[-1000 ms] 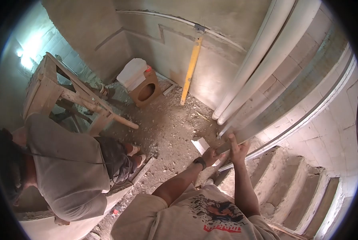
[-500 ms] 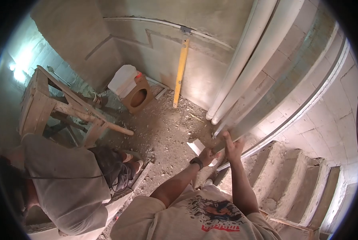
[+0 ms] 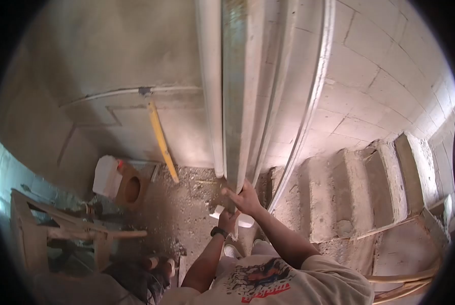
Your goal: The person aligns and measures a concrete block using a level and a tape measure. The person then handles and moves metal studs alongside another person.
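Observation:
A long grey-green board (image 3: pixel 233 91) stands nearly upright in front of me, its lower end between my hands. My left hand (image 3: pixel 228 220), with a dark watch on the wrist, is closed on the board's bottom end. Higher up, my right hand (image 3: pixel 245 198) is wrapped round the board's edge, its thumb pointing left. Just left of the board is a white pipe (image 3: pixel 210 91). A white angled piece (image 3: pixel 246 221) lies on the floor behind my left hand.
A yellow level (image 3: pixel 163 141) leans on the wall. Left are a box with a round hole (image 3: pixel 131 189), a wooden trestle (image 3: pixel 34 239) and another person's legs (image 3: pixel 136 277). Rough steps (image 3: pixel 359 193) rise on the right, beside a long thin strip (image 3: pixel 316 86).
The view has swung to the right. The board has gone from slanting to nearly upright and now covers part of the pipes; both my hands still hold its lower end.

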A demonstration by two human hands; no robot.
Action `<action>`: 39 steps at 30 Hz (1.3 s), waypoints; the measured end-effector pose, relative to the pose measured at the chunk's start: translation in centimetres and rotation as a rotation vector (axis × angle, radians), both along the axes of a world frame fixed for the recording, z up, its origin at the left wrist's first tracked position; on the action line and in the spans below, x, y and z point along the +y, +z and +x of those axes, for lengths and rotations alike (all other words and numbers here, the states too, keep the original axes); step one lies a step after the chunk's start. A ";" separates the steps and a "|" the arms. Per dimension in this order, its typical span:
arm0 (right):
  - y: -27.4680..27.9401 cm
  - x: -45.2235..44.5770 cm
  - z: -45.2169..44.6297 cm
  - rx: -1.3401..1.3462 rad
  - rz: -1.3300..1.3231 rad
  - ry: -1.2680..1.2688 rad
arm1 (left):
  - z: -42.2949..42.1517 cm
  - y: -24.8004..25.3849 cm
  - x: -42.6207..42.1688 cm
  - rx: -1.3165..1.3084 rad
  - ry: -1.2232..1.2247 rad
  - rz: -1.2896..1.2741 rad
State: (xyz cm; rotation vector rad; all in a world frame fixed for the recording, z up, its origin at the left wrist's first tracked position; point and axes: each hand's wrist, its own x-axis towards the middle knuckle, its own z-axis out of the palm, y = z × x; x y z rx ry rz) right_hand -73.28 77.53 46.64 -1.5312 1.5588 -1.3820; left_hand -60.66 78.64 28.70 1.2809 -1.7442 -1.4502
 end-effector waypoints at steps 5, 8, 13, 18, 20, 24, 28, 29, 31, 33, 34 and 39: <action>-0.4 -0.4 -7.2 -0.257 -0.031 -0.085 | -1.0 -1.7 -0.6 0.062 0.067 -0.035; 1.2 -1.9 -13.2 -0.212 0.004 -0.511 | -1.4 -5.8 -2.0 0.024 0.051 -0.001; 2.9 -4.7 -21.1 0.065 -0.185 -0.858 | -2.8 -2.5 -2.3 -0.045 0.073 0.013; 3.5 -6.9 -24.7 0.090 -0.054 -0.830 | -4.5 -1.8 -2.4 -0.086 0.137 0.015; 2.0 -7.9 -25.6 0.183 -0.070 -0.913 | -5.0 -1.5 -2.1 -0.100 0.159 0.011; -1.1 -8.6 -28.7 0.019 0.054 -0.571 | -5.5 -1.8 -2.1 -0.296 0.138 0.050; -0.4 -8.1 -28.1 0.004 -0.060 -0.584 | -6.4 -1.2 -1.9 -0.087 0.264 -0.205; 0.0 -7.5 -27.9 -0.020 -0.055 -0.570 | -6.8 2.1 -1.3 -0.068 0.267 -0.212; 0.3 -7.7 -27.8 -0.026 -0.062 -0.579 | -8.2 9.3 -2.1 -0.029 0.276 -0.234; -0.5 -7.6 -27.7 -0.029 -0.066 -0.591 | -9.7 13.5 -3.5 0.038 0.283 -0.328; -0.8 -7.4 -27.6 -0.016 -0.058 -0.594 | -10.3 15.1 -4.1 0.069 0.284 -0.373; -0.4 -7.2 -28.0 -0.033 -0.005 -0.547 | -13.6 21.9 -8.4 0.201 0.260 -0.530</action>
